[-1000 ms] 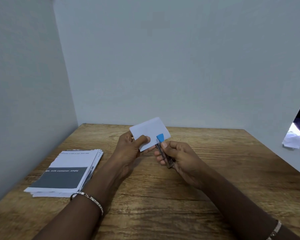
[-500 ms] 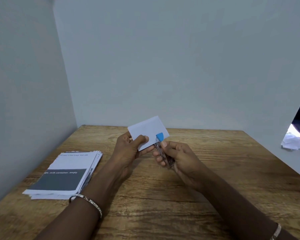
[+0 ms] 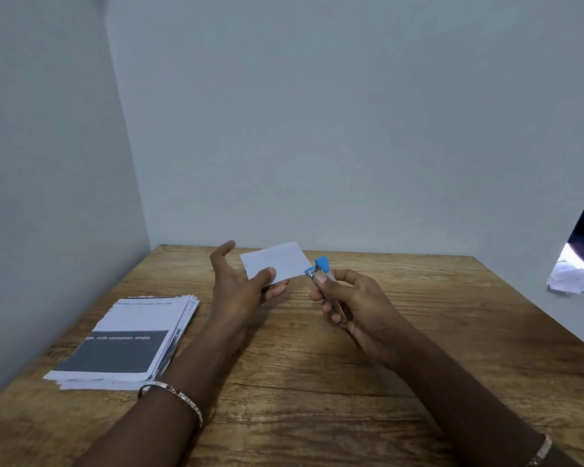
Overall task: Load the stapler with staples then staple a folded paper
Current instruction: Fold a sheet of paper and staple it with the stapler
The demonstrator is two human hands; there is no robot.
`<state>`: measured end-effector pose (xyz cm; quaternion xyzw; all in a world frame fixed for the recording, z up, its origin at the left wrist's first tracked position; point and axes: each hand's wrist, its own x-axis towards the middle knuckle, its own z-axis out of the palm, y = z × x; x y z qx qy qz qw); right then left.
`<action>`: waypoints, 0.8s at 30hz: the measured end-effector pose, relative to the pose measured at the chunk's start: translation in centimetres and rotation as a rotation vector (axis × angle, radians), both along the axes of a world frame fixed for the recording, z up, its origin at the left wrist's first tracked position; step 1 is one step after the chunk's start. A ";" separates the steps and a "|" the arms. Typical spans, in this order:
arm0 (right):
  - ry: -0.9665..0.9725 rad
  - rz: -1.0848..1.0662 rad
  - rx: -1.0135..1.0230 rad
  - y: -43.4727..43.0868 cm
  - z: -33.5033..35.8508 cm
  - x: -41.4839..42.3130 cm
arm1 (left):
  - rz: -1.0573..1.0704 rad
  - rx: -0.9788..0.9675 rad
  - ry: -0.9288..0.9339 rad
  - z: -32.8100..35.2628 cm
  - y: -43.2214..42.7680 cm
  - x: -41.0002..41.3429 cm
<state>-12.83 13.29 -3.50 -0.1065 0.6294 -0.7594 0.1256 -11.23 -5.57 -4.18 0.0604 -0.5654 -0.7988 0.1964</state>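
The left hand (image 3: pixel 240 284) pinched the folded paper (image 3: pixel 275 262) between thumb and lower fingers, the other fingers spread. The stapler (image 3: pixel 327 288), gripped in the right hand (image 3: pixel 358 305), pointed its blue nose at the paper's near corner, just beside it.

Paper stack (image 3: pixel 129 342) on bench (image 3: pixel 351 382): top sheet, dark band, white print reads "...ge, milk container, empty"; left end cut off; faint line near sheet's top edge too blurred to read; no other legible text.
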 end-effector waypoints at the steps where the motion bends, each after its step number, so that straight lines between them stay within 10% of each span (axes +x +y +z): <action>1: -0.001 -0.003 -0.005 0.0 0.0 0.0 | 0.008 -0.050 0.017 0.1 0.0 0.1; 6: 0.031 0.005 -0.006 0.1 -0.2 0.0 | -0.021 -0.318 -0.010 0.4 1.1 0.6; 14: 0.141 0.016 -0.050 0.4 -0.8 -0.3 | -0.330 -0.173 0.010 0.3 2.6 1.1; 24: 0.309 -0.067 0.083 0.4 -1.0 -0.2 | -0.196 -0.309 0.062 0.3 2.7 0.9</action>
